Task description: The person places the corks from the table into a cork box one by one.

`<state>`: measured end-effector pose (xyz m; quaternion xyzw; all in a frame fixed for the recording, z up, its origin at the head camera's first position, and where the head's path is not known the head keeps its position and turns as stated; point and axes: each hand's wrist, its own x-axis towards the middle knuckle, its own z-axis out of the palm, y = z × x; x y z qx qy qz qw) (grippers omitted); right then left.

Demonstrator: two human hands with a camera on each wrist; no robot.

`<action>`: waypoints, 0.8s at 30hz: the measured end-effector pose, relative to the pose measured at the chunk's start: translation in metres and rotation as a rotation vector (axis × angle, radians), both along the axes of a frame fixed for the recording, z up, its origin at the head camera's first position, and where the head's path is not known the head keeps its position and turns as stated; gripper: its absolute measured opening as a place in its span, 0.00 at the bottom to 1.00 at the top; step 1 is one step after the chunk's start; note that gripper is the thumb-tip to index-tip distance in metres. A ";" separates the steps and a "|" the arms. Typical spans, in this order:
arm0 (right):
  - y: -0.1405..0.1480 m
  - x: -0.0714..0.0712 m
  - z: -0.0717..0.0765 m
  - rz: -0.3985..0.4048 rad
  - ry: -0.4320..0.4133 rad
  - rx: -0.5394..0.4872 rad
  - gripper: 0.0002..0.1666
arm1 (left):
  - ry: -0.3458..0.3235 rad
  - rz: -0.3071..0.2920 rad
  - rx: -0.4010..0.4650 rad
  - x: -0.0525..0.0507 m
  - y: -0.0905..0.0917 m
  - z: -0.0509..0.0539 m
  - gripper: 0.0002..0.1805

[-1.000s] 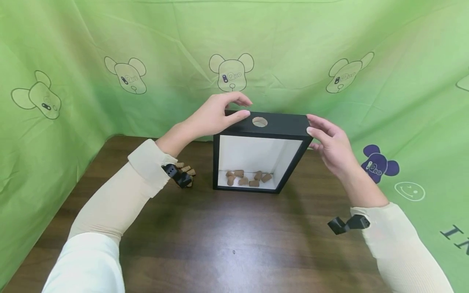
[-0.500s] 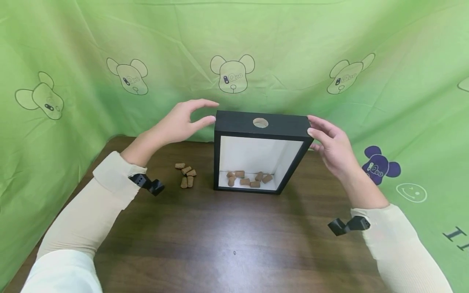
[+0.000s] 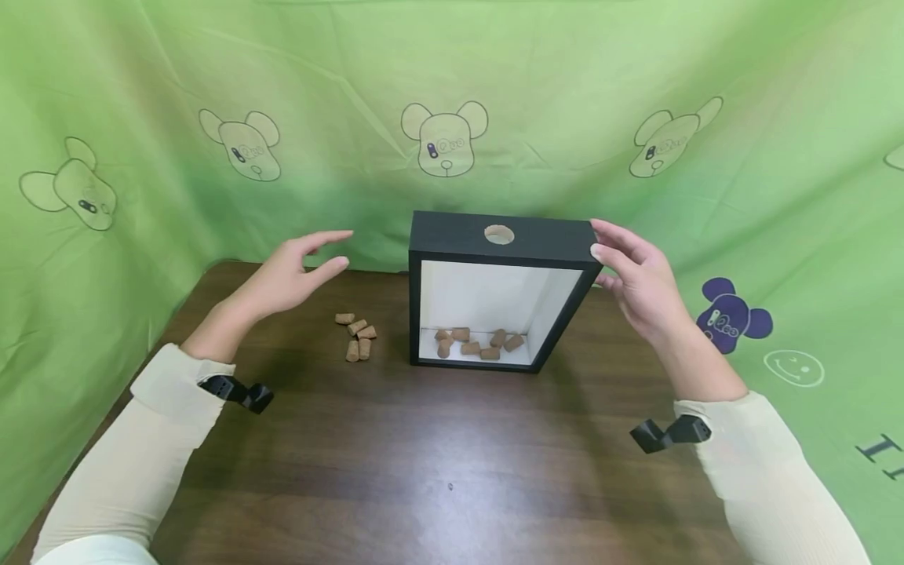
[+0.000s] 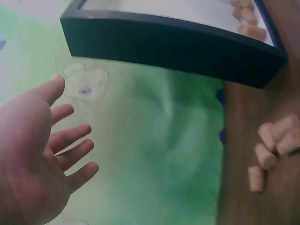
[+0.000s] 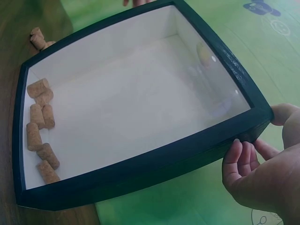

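A green cloth printed with bear outlines hangs beyond a person's fingers, behind a dark brown wooden worktop that spreads beneath them. Standing upright on the worktop, a black box with a white inside rises between the fingers of the two hands. The right hand holds the box at its upper right corner, thumb and fingers pinching the frame. The left hand is raised in the air with its fingers spread, thumb apart, the box off to the right of its fingertips. Black cameras sit at the wrists, behind the fingers. A round hole pierces the box's top face, left of the right fingers. Several corks lie inside on the box's floor, below and left of those fingers; five loose corks lie clustered on the worktop, below the left fingers.
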<state>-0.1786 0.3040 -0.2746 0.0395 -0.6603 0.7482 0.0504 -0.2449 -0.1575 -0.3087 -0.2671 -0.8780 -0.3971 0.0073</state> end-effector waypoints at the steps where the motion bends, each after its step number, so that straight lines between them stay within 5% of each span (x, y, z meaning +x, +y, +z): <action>1: -0.001 0.000 0.000 0.001 0.003 -0.007 0.28 | 0.000 0.008 -0.003 0.000 -0.004 -0.004 0.28; 14: -0.002 0.000 0.000 -0.003 0.009 -0.009 0.27 | -0.044 0.073 0.055 0.003 -0.038 -0.080 0.28; 24: -0.002 0.000 0.000 -0.004 0.013 -0.024 0.24 | -0.097 0.125 0.115 0.001 -0.046 -0.131 0.26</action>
